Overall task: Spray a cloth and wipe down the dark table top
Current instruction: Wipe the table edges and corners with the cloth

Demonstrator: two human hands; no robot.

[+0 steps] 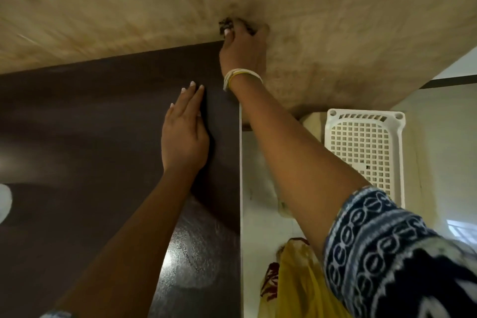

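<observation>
The dark brown table top [90, 137] fills the left half of the head view. My left hand [184, 134] lies flat on it with straight fingers, close to its right edge. My right hand [244, 49] reaches past the table's far right corner, and its curled fingers pinch a small dark speckled wad that looks like the cloth [227, 24], held against the blurred beige surface [129, 0] behind the table. Most of the cloth is hidden by the fingers. No spray bottle is in sight.
A white plastic lattice basket [366, 147] stands to the right of the table, below my right forearm. A yellow bag [296, 284] sits at the bottom, beside the table's white side edge [240, 188]. Part of a white object [4, 201] shows at the far left.
</observation>
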